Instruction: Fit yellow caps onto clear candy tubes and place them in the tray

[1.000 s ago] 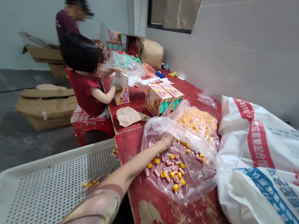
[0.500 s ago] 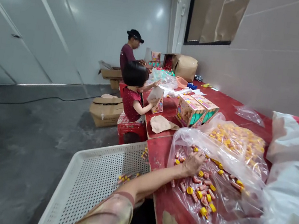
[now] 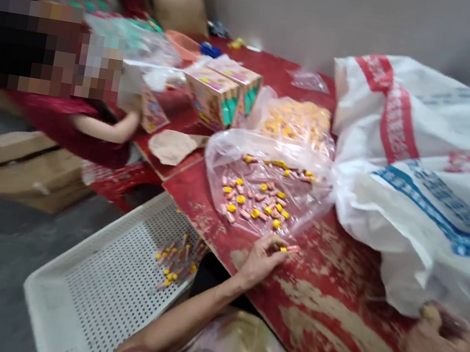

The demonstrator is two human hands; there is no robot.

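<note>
- The left hand (image 3: pixel 260 263) is just over the near edge of the worn, red-painted bench (image 3: pixel 320 338), its bare forearm slanting up and rightward from the bottom of the view, past the corner of the white perforated plastic tray (image 3: pixel 65 292).
- Its grip is nearly closed: thumb and fingertips pinch the yellow end of a small pink stick with a yellow cap (image 3: pixel 293 249), whose pink end points right.
- That stick is held above the bench, just in front of the clear plastic bag (image 3: pixel 216 158), where similar pink-and-yellow pieces (image 3: pixel 255 212) lie spread out.
- The right hand (image 3: pixel 435 344) comes up from the lower right corner, wrist upright and fingers curled, beside the near edge of the white sack with red and blue print (image 3: pixel 446 138).
- Its grip is partly bent and blurred; I cannot tell whether it has hold of anything or touches the sack.
- More capped sticks (image 3: pixel 169 277) lie in the tray at its right end, below the left forearm's reach.
</note>
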